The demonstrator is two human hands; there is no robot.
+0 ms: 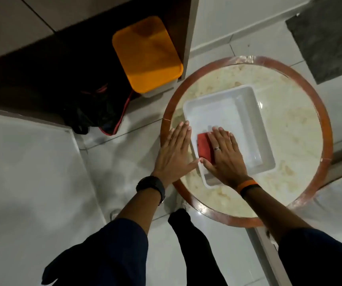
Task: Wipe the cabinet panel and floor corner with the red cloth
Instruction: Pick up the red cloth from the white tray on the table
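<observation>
A folded red cloth lies in the near left corner of a white rectangular tray on a round table. My right hand lies flat on top of the cloth with fingers spread, covering its right part. My left hand rests flat and open on the table's left rim, just outside the tray, thumb touching the tray's edge. The dark brown cabinet panel stands at the upper middle, meeting the pale tiled floor in a corner.
The round table has a brown rim and a mottled cream top. An orange-lidded bin sits in the cabinet's open recess, a dark bag with red cord beside it. A grey mat lies upper right. My legs are below.
</observation>
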